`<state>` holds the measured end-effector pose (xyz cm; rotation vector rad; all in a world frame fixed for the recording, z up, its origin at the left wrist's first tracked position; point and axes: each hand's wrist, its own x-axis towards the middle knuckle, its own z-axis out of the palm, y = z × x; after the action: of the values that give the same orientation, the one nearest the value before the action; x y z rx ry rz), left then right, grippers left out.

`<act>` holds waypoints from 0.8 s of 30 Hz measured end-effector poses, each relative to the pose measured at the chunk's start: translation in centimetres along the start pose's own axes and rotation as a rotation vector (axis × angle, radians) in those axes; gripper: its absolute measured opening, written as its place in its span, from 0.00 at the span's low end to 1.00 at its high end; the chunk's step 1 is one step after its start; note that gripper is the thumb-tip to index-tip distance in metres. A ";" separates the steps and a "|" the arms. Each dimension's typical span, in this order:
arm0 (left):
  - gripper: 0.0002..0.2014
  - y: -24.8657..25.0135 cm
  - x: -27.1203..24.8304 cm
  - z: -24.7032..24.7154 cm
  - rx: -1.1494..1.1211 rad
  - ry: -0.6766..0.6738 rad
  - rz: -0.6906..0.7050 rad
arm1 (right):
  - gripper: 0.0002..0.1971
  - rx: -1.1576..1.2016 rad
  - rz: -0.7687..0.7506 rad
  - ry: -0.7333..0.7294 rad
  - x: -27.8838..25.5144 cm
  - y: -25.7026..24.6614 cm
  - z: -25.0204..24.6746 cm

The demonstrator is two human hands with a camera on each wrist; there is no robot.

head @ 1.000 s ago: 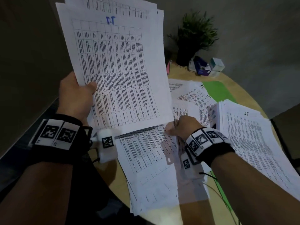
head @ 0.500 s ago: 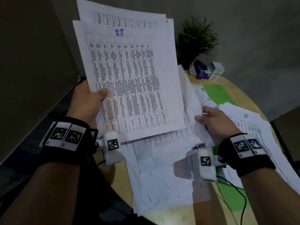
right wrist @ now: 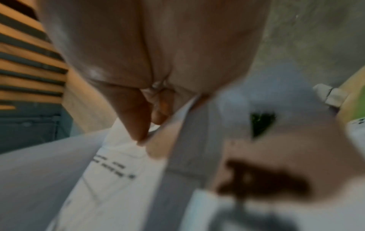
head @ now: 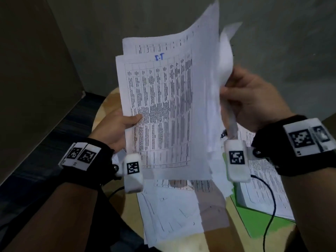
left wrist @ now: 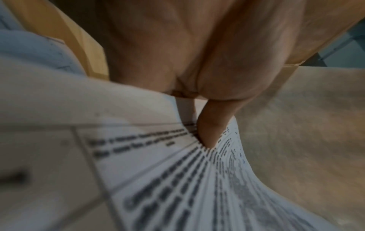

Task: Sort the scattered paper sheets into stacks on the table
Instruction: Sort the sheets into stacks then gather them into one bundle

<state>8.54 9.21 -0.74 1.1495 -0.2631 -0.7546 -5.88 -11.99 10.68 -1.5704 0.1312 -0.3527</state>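
Note:
A bundle of printed table sheets [head: 160, 110], marked "T.1" in blue at the top, is held upright above the table. My left hand [head: 120, 124] grips its left edge, thumb [left wrist: 211, 128] pressed on the printed face [left wrist: 177, 179]. My right hand [head: 243, 99] pinches a curled white sheet [head: 223, 57] against the bundle's right side; the right wrist view shows fingertips [right wrist: 138, 125] closing on that paper [right wrist: 122, 171], blurred. Loose sheets [head: 174, 211] lie overlapped on the round wooden table [head: 107, 102] below. A neater stack [head: 261, 188] sits at the right.
A green sheet [head: 261, 224] lies under the right stack near the table's front edge. A black cable [head: 271, 200] runs from my right wrist device across that stack. Dark wall panels stand at the left, a grey wall behind.
My right hand lifted a sheet off the table pile and brought it up against the right side of the held bundle. The bundle shifted right and toward centre; the view tilted up.

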 end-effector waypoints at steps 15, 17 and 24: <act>0.24 -0.4 0.9 1.5 0.071 0.075 0.023 | 0.14 -0.279 0.157 0.237 -2.2 2.8 -3.6; 0.22 -0.5 1.0 1.4 0.102 0.156 0.054 | 0.11 -0.266 0.201 0.252 -2.6 3.7 -3.6; 0.22 -0.3 0.8 0.6 0.246 0.195 0.164 | 0.07 -0.045 0.293 0.241 -2.8 5.6 -2.4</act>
<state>8.68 8.16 -0.87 1.4061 -0.2879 -0.4697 -8.47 -13.69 4.75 -1.5222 0.5531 -0.3084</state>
